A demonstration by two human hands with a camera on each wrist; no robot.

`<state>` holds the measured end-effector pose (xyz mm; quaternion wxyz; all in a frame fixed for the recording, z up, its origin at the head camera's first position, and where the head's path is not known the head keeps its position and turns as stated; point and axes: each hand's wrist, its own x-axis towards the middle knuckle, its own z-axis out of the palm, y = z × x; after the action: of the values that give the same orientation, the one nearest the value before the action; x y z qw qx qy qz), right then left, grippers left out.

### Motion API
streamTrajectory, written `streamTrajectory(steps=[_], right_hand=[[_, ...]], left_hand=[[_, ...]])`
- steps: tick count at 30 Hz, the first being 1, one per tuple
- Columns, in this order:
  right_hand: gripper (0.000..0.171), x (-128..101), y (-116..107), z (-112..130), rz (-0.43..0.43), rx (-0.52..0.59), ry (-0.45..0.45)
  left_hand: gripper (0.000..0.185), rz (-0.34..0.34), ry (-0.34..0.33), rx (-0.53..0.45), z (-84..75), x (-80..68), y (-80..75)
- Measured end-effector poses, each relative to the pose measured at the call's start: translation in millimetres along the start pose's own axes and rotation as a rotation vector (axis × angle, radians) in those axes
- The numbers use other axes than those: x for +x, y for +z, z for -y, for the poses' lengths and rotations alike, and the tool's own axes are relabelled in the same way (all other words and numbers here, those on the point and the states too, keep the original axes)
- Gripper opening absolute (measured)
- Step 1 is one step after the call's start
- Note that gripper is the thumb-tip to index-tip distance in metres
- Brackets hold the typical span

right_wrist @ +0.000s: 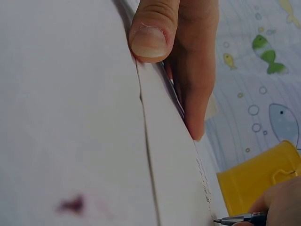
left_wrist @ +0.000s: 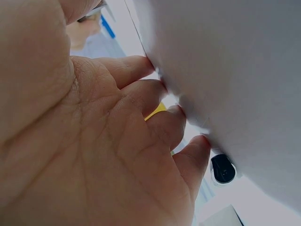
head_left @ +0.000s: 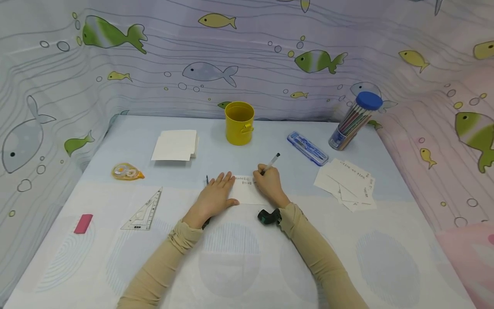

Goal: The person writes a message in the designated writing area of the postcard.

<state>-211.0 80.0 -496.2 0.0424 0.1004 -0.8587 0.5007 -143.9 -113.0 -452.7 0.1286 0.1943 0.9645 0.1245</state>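
Observation:
A white card (head_left: 251, 196) with rows of small handwriting along its top lies in front of the person. The left hand (head_left: 215, 198) rests flat on the card's left side, fingers spread and fairly straight. In the left wrist view its palm (left_wrist: 103, 136) faces the camera and the fingertips press the surface. The right hand (head_left: 270, 183) grips a pen (head_left: 275, 159) with a clear barrel. Its tip meets the card by the writing in the right wrist view, where the pen (right_wrist: 256, 218) shows at the bottom. A dark-ended object (left_wrist: 222, 169) lies beside the left little finger.
Written cards (head_left: 349, 182) overlap at right, near a blue case (head_left: 307, 148) and a pencil tub (head_left: 355, 122). A yellow bucket (head_left: 239, 124) and blank cards (head_left: 175, 145) stand behind. Correction tape (head_left: 127, 171), a set square (head_left: 144, 212) and a pink eraser (head_left: 83, 223) lie left.

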Motion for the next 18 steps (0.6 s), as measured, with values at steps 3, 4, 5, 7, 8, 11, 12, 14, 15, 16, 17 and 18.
streamTrajectory(steps=[3,4,5,7,8,11,12,14,15,16,17,18], right_hand=[[0.040,0.4,0.3,0.6,-0.008,-0.015,0.006],[0.039,0.3,0.4,0.6,-0.010,-0.014,0.009],[0.039,0.4,0.4,0.4,-0.012,-0.014,0.011],[0.038,0.4,0.4,0.0,-0.015,-0.009,0.013],[0.038,0.5,0.4,-0.4,-0.016,-0.006,0.013],[0.038,0.4,0.5,-0.8,-0.017,0.005,0.013],[0.038,0.4,0.5,-0.9,-0.016,0.005,0.013],[0.038,0.3,0.3,-0.8,-0.011,0.003,0.012],[0.038,0.2,0.2,-0.6,-0.009,0.001,0.012],[0.039,0.2,0.1,-0.6,-0.008,-0.002,0.011],[0.039,0.3,0.0,-0.6,-0.006,-0.004,0.011],[0.039,0.2,0.1,-0.5,-0.005,-0.007,0.011]], left_hand=[[0.080,0.005,-0.003,0.002,0.0,0.4,0.1],[0.080,0.007,-0.005,0.002,0.0,0.3,-0.1],[0.081,0.009,-0.006,0.000,-0.1,0.4,-0.1],[0.081,0.010,-0.008,0.001,-0.2,0.4,-0.3],[0.081,0.010,-0.008,0.001,-0.2,0.4,-0.3],[0.081,0.007,-0.007,0.001,0.0,0.4,-0.1],[0.080,0.005,-0.006,0.002,0.0,0.4,-0.1],[0.080,0.002,-0.004,-0.001,0.2,0.4,-0.1],[0.080,0.000,-0.003,-0.001,0.3,0.3,-0.1],[0.080,-0.001,-0.002,-0.002,0.4,0.4,0.0],[0.080,-0.002,-0.002,-0.002,0.5,0.4,-0.1],[0.080,-0.001,-0.001,-0.003,0.6,0.3,0.1]])
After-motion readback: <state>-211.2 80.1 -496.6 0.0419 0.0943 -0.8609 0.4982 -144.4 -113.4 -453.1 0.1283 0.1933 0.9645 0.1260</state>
